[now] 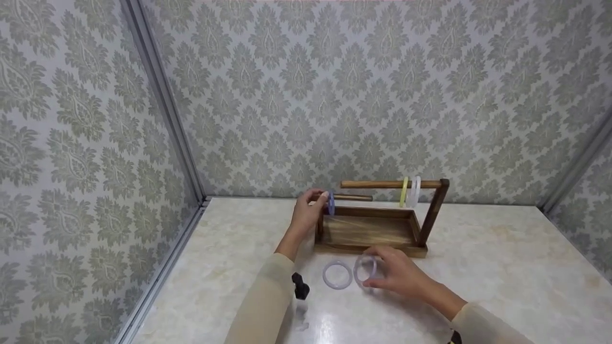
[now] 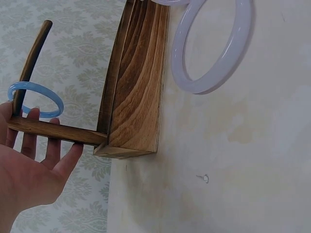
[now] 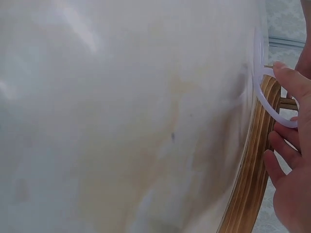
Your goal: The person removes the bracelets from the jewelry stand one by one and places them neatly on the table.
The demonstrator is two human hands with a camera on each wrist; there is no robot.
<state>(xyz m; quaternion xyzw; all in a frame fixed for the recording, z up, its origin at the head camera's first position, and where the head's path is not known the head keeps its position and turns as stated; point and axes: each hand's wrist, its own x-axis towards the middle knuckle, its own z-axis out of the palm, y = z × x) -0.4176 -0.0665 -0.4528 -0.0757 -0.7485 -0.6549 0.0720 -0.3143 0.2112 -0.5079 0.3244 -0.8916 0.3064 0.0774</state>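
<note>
A wooden stand (image 1: 420, 250) has a tray base and two horizontal bars. On its lower left bar hangs a blue bangle (image 1: 331, 203), also seen as a blue ring (image 2: 41, 89) in the left wrist view. My left hand (image 1: 306, 213) is at that bar's post, fingers curled round it beside the bangle. My right hand (image 1: 399, 273) pinches a pale lilac bangle (image 1: 356, 277) between thumb and fingers, in front of the tray. Another lilac bangle (image 1: 337, 288) lies flat on the table just left of it. In the right wrist view the held bangle (image 3: 272, 114) is tilted up.
On the upper right bar hang a yellow bangle (image 1: 403, 192) and white bangles (image 1: 416, 192). The pale table (image 1: 507, 267) extends to both sides. Patterned walls (image 1: 306, 95) stand behind and at the sides.
</note>
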